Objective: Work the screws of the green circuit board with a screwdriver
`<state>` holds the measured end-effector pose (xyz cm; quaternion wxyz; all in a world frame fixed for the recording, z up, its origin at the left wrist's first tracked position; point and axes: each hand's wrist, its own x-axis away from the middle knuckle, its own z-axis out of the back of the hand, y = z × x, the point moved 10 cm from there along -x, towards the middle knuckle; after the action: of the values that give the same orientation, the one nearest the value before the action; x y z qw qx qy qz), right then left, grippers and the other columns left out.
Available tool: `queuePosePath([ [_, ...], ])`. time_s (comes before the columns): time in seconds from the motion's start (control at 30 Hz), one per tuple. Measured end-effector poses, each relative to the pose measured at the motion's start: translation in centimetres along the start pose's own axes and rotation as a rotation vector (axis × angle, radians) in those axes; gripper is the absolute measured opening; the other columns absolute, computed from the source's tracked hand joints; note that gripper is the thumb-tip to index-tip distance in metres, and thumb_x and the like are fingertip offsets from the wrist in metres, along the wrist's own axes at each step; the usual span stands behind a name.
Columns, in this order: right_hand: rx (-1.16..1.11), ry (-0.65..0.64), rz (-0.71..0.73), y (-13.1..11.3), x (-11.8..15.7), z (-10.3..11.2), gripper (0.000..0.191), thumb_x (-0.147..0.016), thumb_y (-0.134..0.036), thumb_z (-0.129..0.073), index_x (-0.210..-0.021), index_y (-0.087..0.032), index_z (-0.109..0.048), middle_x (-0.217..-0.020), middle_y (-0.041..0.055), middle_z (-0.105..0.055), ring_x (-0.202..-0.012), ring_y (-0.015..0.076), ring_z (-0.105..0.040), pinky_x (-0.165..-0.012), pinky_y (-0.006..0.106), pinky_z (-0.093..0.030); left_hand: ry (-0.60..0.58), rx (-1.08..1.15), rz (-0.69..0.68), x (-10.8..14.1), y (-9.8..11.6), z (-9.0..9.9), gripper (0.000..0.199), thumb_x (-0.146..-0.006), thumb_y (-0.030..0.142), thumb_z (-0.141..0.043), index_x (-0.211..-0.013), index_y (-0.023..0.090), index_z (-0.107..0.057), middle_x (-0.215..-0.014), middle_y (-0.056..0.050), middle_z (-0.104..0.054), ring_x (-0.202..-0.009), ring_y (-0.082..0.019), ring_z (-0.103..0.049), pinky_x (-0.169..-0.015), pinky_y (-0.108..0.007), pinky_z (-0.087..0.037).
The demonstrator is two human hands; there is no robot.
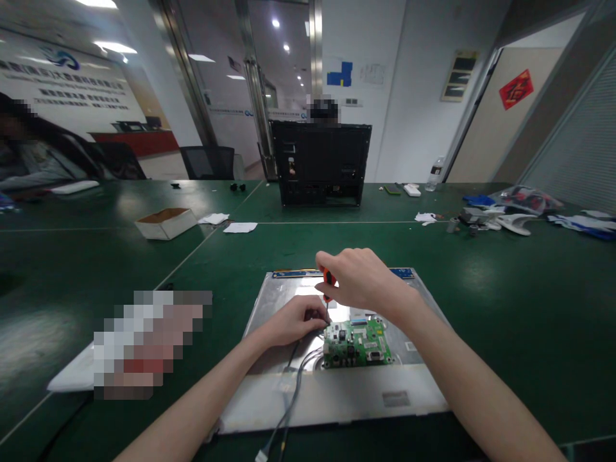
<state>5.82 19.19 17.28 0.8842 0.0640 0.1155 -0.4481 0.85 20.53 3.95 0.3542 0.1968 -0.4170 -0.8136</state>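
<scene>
My right hand is closed around the orange and black handle of a screwdriver, held upright with its shaft pointing down. The tip meets the upper left corner of a green circuit board. There, the fingers of my left hand are pinched together beside the tip; what they hold is hidden. Under the board lies a flat silvery display panel with a blue strip along its far edge. Dark cables run from the board's left side toward me, ending in a white connector.
A black monitor housing stands across the green table. An open box and paper scraps lie at left. A bottle and bagged items are at far right. Another person sits far left; someone's head shows behind the housing.
</scene>
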Motion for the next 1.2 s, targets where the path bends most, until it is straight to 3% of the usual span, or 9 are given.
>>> queuePosePath([
  [0.43, 0.033, 0.017, 0.004, 0.0, -0.1, 0.2, 0.025, -0.082, -0.044, -0.057, -0.088, -0.02, -0.062, -0.065, 0.0026, -0.062, -0.054, 0.0119, -0.048, -0.051, 0.027, -0.018, 0.006, -0.012, -0.015, 0.1, 0.2, 0.0, 0.012, -0.076, 0.012, -0.058, -0.079, 0.016, -0.068, -0.073, 0.0, -0.064, -0.068, -0.014, -0.055, -0.064, -0.024, -0.042],
  [0.7, 0.079, 0.082, -0.053, 1.8, 0.6, 2.5, 0.028, -0.084, -0.048, -0.055, -0.087, -0.021, -0.059, -0.065, 0.0015, -0.06, -0.055, 0.0119, -0.046, -0.05, 0.027, -0.017, 0.018, -0.073, -0.038, 0.2, 0.8, 0.3, 0.013, -0.074, 0.012, -0.059, -0.08, 0.017, -0.069, -0.07, 0.001, -0.062, -0.066, -0.013, -0.052, -0.061, -0.022, -0.039],
  [0.97, 0.081, 0.062, -0.06, 2.2, 0.5, 2.1, 0.029, -0.084, -0.049, -0.054, -0.088, -0.021, -0.059, -0.065, 0.0017, -0.059, -0.054, 0.0117, -0.044, -0.05, 0.027, -0.017, 0.018, -0.07, -0.057, 0.2, 0.9, 0.3, 0.012, -0.073, 0.011, -0.06, -0.08, 0.016, -0.068, -0.071, 0.0, -0.062, -0.064, -0.013, -0.052, -0.06, -0.023, -0.04],
  [1.07, 0.08, 0.065, -0.07, 2.4, 0.5, 2.2, 0.03, -0.083, -0.05, -0.054, -0.088, -0.021, -0.059, -0.064, 0.0014, -0.058, -0.054, 0.0117, -0.044, -0.05, 0.027, -0.017, 0.083, -0.104, -0.067, 0.2, 0.8, 1.0, 0.008, -0.077, 0.014, -0.06, -0.081, 0.016, -0.067, -0.072, 0.0, -0.061, -0.063, -0.013, -0.052, -0.059, -0.023, -0.04],
  [1.2, 0.083, 0.066, -0.085, 2.7, 0.6, 2.4, 0.029, -0.083, -0.049, -0.055, -0.089, -0.021, -0.059, -0.064, 0.0011, -0.057, -0.054, 0.0117, -0.043, -0.051, 0.027, -0.017, 0.277, -0.203, -0.058, 0.4, 0.4, 2.9, 0.01, -0.079, 0.014, -0.058, -0.086, 0.016, -0.065, -0.085, -0.003, -0.064, -0.076, -0.017, -0.057, -0.069, -0.028, -0.044],
])
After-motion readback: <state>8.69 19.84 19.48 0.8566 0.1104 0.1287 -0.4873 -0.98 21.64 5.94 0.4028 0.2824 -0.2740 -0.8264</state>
